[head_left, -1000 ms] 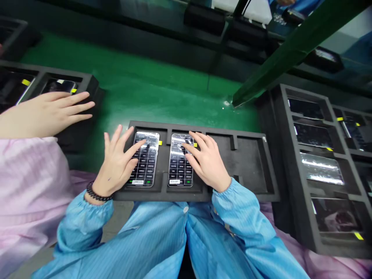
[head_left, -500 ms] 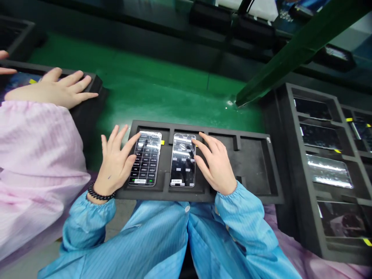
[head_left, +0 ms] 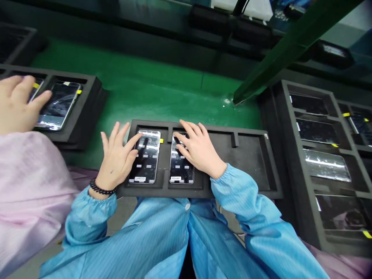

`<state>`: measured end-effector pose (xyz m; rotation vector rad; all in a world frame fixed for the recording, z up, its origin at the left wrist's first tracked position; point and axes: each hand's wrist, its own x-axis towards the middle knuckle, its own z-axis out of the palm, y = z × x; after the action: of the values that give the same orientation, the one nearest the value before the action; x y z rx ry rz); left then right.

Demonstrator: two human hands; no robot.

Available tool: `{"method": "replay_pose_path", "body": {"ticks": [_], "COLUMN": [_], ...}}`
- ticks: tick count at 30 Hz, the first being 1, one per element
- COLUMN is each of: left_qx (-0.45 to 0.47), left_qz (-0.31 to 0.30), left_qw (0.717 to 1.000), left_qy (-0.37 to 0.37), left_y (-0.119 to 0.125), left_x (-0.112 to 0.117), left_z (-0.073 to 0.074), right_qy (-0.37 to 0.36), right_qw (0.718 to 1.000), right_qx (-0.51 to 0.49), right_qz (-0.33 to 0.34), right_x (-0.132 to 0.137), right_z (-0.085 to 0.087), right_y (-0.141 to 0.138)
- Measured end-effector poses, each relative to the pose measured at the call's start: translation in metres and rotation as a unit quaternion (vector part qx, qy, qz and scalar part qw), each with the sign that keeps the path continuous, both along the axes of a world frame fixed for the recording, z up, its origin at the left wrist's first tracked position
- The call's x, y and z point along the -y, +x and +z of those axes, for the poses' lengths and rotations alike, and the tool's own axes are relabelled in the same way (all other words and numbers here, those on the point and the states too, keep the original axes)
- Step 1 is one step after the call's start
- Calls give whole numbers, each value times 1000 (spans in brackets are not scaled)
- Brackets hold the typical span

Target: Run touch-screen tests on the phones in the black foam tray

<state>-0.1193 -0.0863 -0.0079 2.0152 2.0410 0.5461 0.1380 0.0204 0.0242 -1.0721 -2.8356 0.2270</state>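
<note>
Two smartphones lie face up in neighbouring slots of a black foam tray (head_left: 252, 162) across my lap. The left smartphone (head_left: 145, 159) has a dark screen with small light boxes and a yellow tab at its upper right edge. My left hand (head_left: 114, 162) is beside it, fingers spread, the index fingertip at its upper left corner. Over the top of the right smartphone (head_left: 181, 166) lies my right hand (head_left: 200, 149), fingers stretched out, covering part of the screen. Whether those fingertips press the glass I cannot tell. Neither hand grips anything.
On the left, a co-worker's hand (head_left: 19, 104) reaches over another black tray (head_left: 91, 89) holding a phone (head_left: 59, 104). Stacked trays (head_left: 308, 217) with several phones stand at the right. A green post (head_left: 270, 66) rises from the green bench (head_left: 162, 93).
My right hand has moved left and up over the right phone's upper screen. The left phone's text grid has given way to small boxes. The co-worker's hand has shifted left, uncovering a phone.
</note>
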Motion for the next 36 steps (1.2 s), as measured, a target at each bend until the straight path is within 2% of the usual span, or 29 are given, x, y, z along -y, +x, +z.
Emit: {"method": "replay_pose_path", "body": {"ticks": [3,9,13,20,23,27,31,36], "left_qx": [-2,-14,-19,-40,-47,-52,-38,-38], "left_qz": [10,18,-13,-48,-70,-92,-62,-31], "left_qw": [1000,999,1000,998,996,993,997,998], "left_qy": [2,-27,-4,-26,-17,-44,-6,45], "left_y": [-2,-4,0,3,4,6,2,-8], "left_x": [-2,-9,-15,-24,-27,-31,-24,0], "left_z": [1,2,5,4,2,0,5,5], "right_qy": [-3,18,5,33,31,33,36,19], "right_qw": [1000,999,999,997,997,996,998,999], "right_qx": [7,-5,7,-3,-1,8,-8,-35], "right_qz": [4,-36,-36,-68,-75,-81,-58,2], "right_x": [-1,5,5,8,8,7,10,18], "right_z": [-4,-3,-5,2,-1,-4,-5,-7], "right_y": [1,15,19,32,35,36,42,45]}}
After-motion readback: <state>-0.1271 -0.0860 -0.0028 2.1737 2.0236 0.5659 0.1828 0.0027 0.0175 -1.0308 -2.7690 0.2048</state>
